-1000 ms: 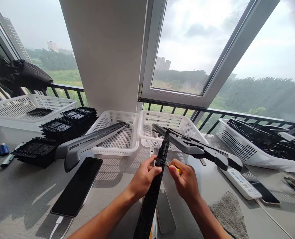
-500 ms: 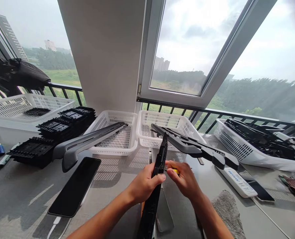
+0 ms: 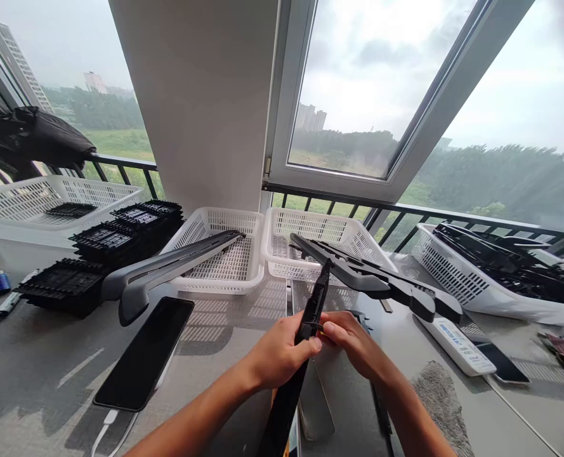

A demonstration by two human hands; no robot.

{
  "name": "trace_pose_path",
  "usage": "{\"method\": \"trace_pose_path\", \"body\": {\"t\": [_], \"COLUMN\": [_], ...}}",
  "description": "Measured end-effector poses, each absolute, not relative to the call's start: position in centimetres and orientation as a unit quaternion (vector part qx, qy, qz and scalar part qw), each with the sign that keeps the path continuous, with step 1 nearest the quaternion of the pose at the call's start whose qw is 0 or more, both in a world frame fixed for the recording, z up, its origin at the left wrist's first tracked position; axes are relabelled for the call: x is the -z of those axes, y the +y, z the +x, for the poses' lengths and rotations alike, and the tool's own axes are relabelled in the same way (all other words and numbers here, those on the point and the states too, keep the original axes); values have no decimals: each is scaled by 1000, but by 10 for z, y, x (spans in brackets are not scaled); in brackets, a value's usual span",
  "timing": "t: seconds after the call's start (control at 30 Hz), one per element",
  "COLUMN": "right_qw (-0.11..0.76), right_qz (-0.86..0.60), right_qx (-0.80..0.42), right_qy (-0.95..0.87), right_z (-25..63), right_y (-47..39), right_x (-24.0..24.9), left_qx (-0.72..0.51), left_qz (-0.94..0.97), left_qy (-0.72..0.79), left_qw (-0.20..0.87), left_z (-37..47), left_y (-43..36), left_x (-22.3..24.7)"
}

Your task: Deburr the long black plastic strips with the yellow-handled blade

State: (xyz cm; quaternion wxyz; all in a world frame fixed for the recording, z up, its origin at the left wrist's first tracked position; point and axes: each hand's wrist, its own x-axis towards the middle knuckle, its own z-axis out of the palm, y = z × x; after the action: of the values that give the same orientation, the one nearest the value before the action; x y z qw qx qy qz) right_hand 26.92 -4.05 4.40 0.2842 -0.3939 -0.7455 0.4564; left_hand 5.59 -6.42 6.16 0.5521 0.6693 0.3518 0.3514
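My left hand [image 3: 279, 352] is wrapped round a long black plastic strip [image 3: 316, 299], thumb across its front. The strip slants up and away from me, its hollow, ribbed side showing near the top. Close against the strip's right edge, my right hand [image 3: 353, 339] is closed in a pinch at the height of my left thumb. Its fingers hold a small yellow-handled tool, now almost wholly covered by them. Just beyond the strip's tip, several grey-and-black handle-like bars [image 3: 358, 279] rest on the rim of a white basket [image 3: 282, 270].
Two more such bars [image 3: 167, 270] lean in a second white basket [image 3: 257, 279]. Left of them stand stacks of black grid pieces [image 3: 63, 282] and a charging phone [image 3: 143, 355]. On the right are a power strip [image 3: 460, 346] and a basket of black parts [image 3: 476, 289].
My right hand has moved in against the strip and its fingers now cover most of the yellow handle. The strip's top has shifted slightly right.
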Motion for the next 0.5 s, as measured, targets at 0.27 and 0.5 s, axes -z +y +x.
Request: {"method": "trace_pose_path", "body": {"t": [0.27, 0.5], "right_qw": [253, 248], "right_qz": [-419, -432], "right_qx": [-456, -448], "right_qy": [-743, -743], "right_z": [269, 266], "right_y": [-41, -43], "right_x": [-44, -46], "left_qx": [-345, -338], "left_qz": [673, 673], "left_qy": [349, 356], "left_qw": [553, 553], "left_z": [58, 57], "left_y": [-64, -65], "left_x": [-62, -65]}}
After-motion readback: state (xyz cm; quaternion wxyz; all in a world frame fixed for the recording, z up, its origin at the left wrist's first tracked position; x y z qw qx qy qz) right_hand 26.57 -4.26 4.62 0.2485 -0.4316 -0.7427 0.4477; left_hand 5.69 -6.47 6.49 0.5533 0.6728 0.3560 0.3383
